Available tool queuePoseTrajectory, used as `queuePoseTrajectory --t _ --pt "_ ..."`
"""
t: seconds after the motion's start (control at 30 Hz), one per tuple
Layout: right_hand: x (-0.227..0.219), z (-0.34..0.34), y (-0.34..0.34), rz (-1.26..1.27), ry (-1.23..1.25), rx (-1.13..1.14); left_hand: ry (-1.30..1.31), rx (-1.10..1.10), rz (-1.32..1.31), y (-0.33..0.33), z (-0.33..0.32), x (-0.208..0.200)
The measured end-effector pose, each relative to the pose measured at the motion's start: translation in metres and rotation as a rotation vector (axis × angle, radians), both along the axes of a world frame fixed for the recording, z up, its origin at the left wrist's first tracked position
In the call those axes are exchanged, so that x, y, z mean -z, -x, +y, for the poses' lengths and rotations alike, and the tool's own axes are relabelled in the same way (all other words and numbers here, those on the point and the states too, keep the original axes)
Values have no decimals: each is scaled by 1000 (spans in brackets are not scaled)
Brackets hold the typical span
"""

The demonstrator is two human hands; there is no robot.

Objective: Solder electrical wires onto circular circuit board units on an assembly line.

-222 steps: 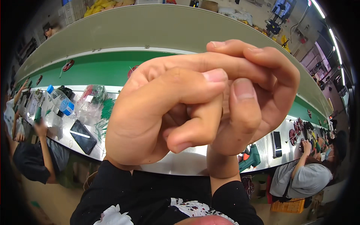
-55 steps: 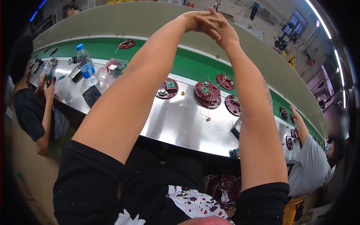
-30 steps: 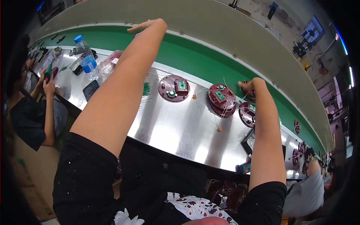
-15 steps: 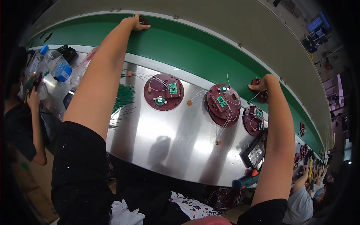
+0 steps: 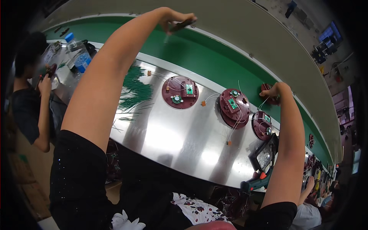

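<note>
My left hand's (image 5: 175, 17) fingers pinch a blurred dark disc (image 5: 181, 26) above the green strip (image 5: 214, 57) beyond the bench's (image 5: 180, 147) far edge. My right hand (image 5: 274, 90) bends over a maroon disc (image 5: 271, 101) there, grip hidden. Both arms reach forward, wide apart. I judge this as lifting discs; next calls for minding trailing wires (image 5: 262, 104).
</note>
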State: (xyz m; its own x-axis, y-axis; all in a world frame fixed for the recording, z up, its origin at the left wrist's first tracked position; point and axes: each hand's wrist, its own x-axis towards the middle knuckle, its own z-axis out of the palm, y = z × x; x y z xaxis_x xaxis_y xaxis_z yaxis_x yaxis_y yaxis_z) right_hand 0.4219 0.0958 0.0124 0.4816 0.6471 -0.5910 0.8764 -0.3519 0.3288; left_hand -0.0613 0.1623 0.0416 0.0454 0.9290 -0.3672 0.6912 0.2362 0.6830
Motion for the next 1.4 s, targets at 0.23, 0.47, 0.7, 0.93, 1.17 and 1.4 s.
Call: queuePoseTrajectory --t 0.23,0.47,0.7,0.93,1.17,1.4 --pt "-55 12 94 388 -1049 -788 141 142 -700 -61 -65 -50" --pt "-129 -70 210 528 -1454 -1204 27 638 -1170 -93 -81 -108" --pt "-128 -91 214 584 -1565 -1412 -91 393 -880 -85 -142 -126" --pt "-97 -144 237 755 -1588 -1660 -427 309 -603 -46 -255 -91" --pt "-61 -159 261 682 -1290 -2178 23 277 -334 104 -414 -43" --pt "-36 -169 257 531 -937 -2308 760 -197 -600 207 -522 80"
